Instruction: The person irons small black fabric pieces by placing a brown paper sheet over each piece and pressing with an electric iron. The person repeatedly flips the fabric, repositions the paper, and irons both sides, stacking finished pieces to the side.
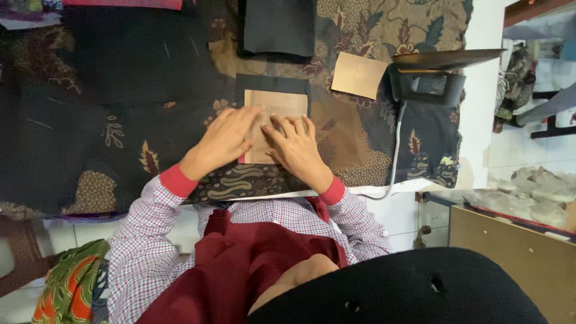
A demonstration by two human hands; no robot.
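Both hands are flat on the same thing here. The left hand (225,139) lies palm down, fingers together and stretched out, angled up and to the right so the fingertips land on the brown card (282,108). The right hand (295,144) sits just beside it, also palm down, fingers slightly fanned and pressing on the card's middle. Neither hand is pinching or lifting anything as far as I can see, they're just pressing. The two sets of fingertips nearly meet over the card's left half.

The card itself is a tan rectangle, its long axis running away from the person, so it lies straight ahead of both hands and partly under them. It sits on top of a black cloth piece (273,84), which shows as a dark border along the card's top and sides. The right hand is a touch more centred on the card, while the left covers its left edge.

Further out: a second tan card (358,75) lies well apart to the upper right, next to an iron (432,84) with a white cord. A folded black cloth (279,27) sits beyond. All of it rests on a batik-covered tabletop (360,150).
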